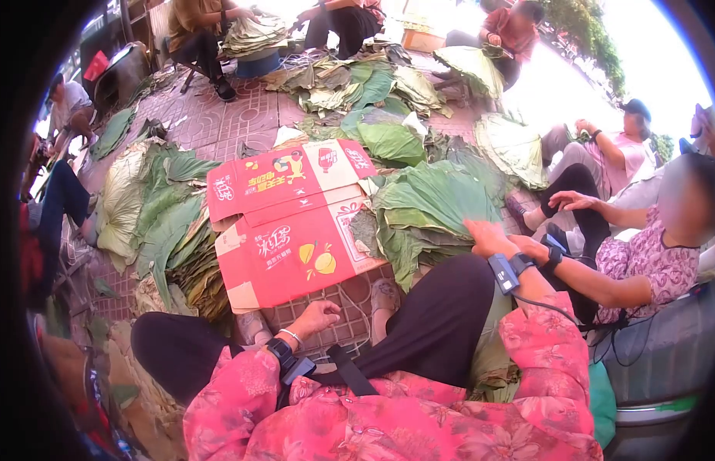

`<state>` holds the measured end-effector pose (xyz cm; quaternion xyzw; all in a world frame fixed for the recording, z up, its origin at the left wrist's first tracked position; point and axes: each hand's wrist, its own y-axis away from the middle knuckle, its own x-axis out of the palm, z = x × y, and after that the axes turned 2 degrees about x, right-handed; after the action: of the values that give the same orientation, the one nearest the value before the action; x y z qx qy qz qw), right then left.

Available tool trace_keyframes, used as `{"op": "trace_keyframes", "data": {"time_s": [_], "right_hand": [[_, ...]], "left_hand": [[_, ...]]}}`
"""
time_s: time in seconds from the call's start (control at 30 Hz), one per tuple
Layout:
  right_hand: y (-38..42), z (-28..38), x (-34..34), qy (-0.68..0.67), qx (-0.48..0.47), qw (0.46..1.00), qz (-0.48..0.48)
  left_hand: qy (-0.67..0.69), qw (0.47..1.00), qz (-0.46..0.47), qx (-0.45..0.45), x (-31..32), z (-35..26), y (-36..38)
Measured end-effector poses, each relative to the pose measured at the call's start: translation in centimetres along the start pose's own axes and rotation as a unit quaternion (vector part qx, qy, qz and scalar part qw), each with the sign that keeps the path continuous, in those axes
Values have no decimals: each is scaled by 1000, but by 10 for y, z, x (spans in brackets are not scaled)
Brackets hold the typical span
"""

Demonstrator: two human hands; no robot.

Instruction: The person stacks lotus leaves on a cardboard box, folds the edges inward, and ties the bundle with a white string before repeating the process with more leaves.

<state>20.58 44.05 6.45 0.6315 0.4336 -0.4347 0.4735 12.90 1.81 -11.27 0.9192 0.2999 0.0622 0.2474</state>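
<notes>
My left hand [317, 316] hovers over my lap, just below the near edge of a flattened red carton [284, 223]; its fingers are loosely curled and apart, with nothing in them. My right hand [489, 238] reaches to the right edge of a pile of large green leaves [430, 203] beside my raised knee. Its fingers are blurred and spread at the leaves, and no grip on one shows. The carton lies flat on the paving in front of me, printed side up.
Another leaf pile [161, 203] lies left of the carton, and more leaves [357, 81] are beyond it. A person in a patterned top [653, 261] sits close on my right, an arm near mine. Other people sit around. A grey box [649, 369] stands at lower right.
</notes>
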Motion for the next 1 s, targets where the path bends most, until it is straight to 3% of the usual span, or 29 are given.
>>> {"op": "trace_keyframes", "data": {"time_s": [0.17, 0.37, 0.47, 0.5, 0.57, 0.67, 0.87, 1.0], "right_hand": [[-14, -18, 2, -34, 23, 995, 94], [-45, -62, 4, -144, 59, 985, 69], [-38, -45, -13, -135, 23, 991, 5], [-35, -44, -15, -248, 50, 966, 55], [-29, -43, -17, -461, 104, 868, 153], [-23, -37, -10, -416, 116, 894, 122], [-1, -44, 12, -303, 32, 952, -9], [16, -28, 27, -321, 33, 946, -37]], "left_hand": [[-4, 1000, -22, 21, -5, -6, 6], [-23, 999, -25, 34, -6, -14, 8], [16, 999, -30, 33, -8, -15, 9], [18, 999, -31, 36, -8, -15, 11], [20, 999, -31, 40, -10, -17, 11], [3, 999, -34, 39, -12, -19, 12], [7, 999, -32, 31, -9, -20, 14], [5, 1000, -23, 5, -7, -19, 16]]}}
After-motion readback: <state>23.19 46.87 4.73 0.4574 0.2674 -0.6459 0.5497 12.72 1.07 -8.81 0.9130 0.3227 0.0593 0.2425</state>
